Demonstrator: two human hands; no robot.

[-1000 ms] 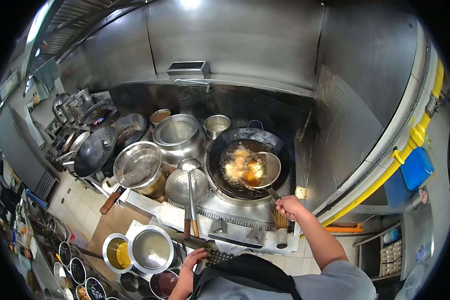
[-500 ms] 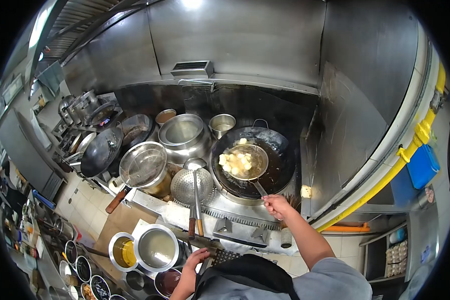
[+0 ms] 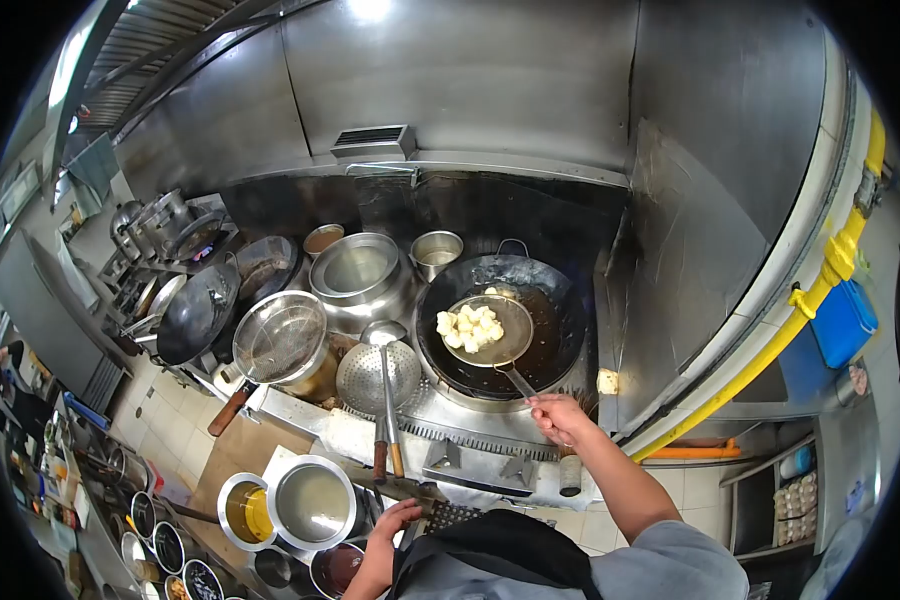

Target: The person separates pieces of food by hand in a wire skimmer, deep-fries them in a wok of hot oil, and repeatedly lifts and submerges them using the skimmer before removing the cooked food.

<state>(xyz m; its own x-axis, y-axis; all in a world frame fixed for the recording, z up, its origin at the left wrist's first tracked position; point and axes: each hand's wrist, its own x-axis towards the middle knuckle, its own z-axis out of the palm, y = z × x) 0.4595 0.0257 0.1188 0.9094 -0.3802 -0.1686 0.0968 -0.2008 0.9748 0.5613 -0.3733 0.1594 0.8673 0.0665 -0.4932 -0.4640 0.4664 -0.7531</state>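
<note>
My right hand (image 3: 560, 418) is closed around the handle of a round mesh strainer (image 3: 511, 340). Pale yellow-white chunks of food (image 3: 469, 328) are heaped on the left side of its mesh. The strainer is over a large black wok (image 3: 566, 345) with dark oil in it. A few more pale pieces (image 3: 501, 292) show beyond the strainer's far rim. My left hand (image 3: 398, 519) is low at the stove's front edge, fingers loosely apart, holding nothing I can see. Close to it are a wide pot of cloudy liquid (image 3: 315, 503) and a pot of dark red liquid (image 3: 339, 571).
Left of the wok lie a perforated skimmer (image 3: 378, 378) and a ladle (image 3: 384, 334). Behind them stands a steel pot (image 3: 363, 300), with a large strainer (image 3: 281, 336) on another pot further left. A yellow pipe (image 3: 760, 355) runs along the right.
The strainer has come up out of the bubbling oil, and the chunks now sit clear on its mesh. The view has shifted slightly. My left hand stays about where it was.
</note>
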